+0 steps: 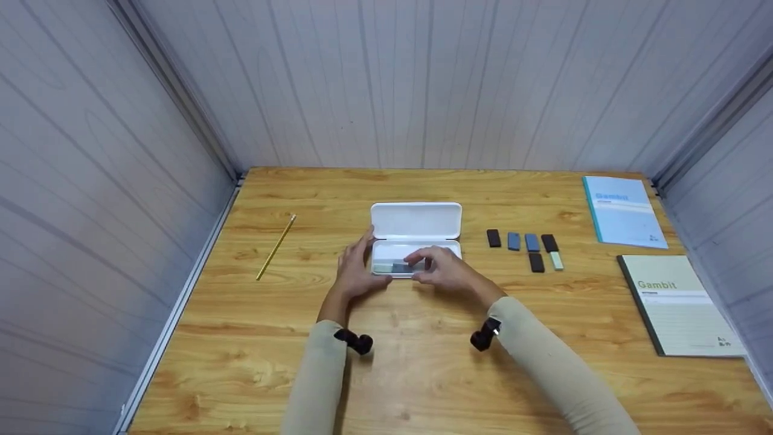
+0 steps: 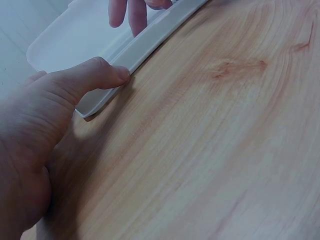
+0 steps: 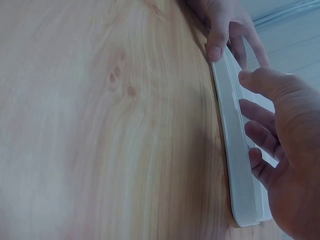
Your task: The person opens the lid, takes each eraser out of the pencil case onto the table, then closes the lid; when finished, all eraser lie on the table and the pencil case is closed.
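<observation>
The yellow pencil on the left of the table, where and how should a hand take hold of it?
Pinch the yellow pencil at mid-shaft, coming from above with fingers across its length. It lies flat and slanted on the wooden table, alone, with free space on both long sides.

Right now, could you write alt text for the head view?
Both hands work at an open white case on a wooden table: left hand steadies its edge, right hand reaches inside. Six small erasers lie right.
</observation>
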A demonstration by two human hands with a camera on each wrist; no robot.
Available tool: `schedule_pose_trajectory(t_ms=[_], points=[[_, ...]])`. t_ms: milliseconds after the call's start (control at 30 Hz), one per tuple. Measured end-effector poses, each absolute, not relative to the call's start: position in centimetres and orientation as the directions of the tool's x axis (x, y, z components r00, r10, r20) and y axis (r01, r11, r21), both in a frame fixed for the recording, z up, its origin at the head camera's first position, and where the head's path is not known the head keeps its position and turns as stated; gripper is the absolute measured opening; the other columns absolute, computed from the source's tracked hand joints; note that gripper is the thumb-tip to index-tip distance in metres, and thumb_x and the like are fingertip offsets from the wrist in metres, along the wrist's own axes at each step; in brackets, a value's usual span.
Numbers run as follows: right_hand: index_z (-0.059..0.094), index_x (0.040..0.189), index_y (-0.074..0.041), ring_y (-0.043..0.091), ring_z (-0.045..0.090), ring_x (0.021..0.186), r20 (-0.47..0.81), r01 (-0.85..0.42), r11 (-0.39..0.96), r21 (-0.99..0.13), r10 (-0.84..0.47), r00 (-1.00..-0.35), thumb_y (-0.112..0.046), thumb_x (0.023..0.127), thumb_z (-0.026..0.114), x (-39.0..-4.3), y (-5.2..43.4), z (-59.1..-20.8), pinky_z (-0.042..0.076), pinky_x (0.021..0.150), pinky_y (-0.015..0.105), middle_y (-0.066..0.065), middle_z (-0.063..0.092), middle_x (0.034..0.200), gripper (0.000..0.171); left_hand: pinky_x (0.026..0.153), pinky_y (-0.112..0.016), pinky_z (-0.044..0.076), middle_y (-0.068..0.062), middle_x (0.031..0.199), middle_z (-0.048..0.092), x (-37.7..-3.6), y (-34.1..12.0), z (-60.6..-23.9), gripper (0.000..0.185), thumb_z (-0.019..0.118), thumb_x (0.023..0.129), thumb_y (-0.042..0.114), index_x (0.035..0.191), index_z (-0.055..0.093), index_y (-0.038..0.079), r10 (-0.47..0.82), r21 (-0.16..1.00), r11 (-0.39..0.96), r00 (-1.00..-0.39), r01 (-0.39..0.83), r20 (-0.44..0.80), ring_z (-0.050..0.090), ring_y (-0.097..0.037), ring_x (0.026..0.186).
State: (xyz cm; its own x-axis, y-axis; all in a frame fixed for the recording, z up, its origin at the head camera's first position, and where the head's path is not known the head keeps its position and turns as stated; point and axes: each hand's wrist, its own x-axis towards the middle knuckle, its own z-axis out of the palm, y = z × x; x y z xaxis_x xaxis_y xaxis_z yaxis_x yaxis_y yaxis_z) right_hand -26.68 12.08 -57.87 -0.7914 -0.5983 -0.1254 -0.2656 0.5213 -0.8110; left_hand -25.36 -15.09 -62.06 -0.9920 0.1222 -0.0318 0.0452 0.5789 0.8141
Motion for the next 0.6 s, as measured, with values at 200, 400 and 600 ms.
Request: schedule_pose_trajectory(t_ms=[200, 400, 600], points=[[0.075, 0.144, -0.012, 0.025, 0.064, 0.115, -0.125, -0.281, 0.542, -0.792, -0.596, -0.793, -0.018, 0.106, 0.076, -26.7, 11.9, -57.7, 0.050, 0.100, 0.036, 0.013, 0.076, 0.139, 0.038, 0.138, -0.064, 0.017, -0.007, 0.171, 0.060, -25.4, -15.1, -62.1, 0.128, 0.100, 0.078, 0.028, 0.181, 0.025, 0.025, 0.136, 0.807, 0.586, -0.991, 0.070, -0.012, 0.039, -0.040, 0.162], [0.077, 0.141, -0.008, 0.027, 0.065, 0.110, -0.051, -0.355, 0.497, -0.792, -0.633, -0.772, -0.015, 0.103, 0.079, -27.1, 11.6, -58.2, 0.052, 0.097, 0.037, 0.017, 0.077, 0.134, 0.038, 0.139, -0.065, 0.015, -0.008, 0.172, 0.059, -25.4, -15.2, -62.1, 0.128, 0.100, 0.078, 0.027, 0.181, 0.025, 0.025, 0.131, 0.803, 0.593, -0.991, 0.066, -0.015, 0.038, -0.040, 0.164], [0.079, 0.136, -0.013, 0.019, 0.064, 0.108, 0.091, -0.511, 0.466, -0.722, -0.668, -0.738, -0.020, 0.100, 0.083, -28.9, 11.4, -61.8, 0.054, 0.093, 0.033, 0.010, 0.075, 0.123, 0.037, 0.139, -0.065, 0.015, -0.008, 0.172, 0.059, -25.5, -15.1, -62.1, 0.128, 0.101, 0.079, 0.028, 0.182, 0.024, 0.026, 0.130, 0.797, 0.600, -0.991, 0.064, -0.018, 0.038, -0.040, 0.164]])
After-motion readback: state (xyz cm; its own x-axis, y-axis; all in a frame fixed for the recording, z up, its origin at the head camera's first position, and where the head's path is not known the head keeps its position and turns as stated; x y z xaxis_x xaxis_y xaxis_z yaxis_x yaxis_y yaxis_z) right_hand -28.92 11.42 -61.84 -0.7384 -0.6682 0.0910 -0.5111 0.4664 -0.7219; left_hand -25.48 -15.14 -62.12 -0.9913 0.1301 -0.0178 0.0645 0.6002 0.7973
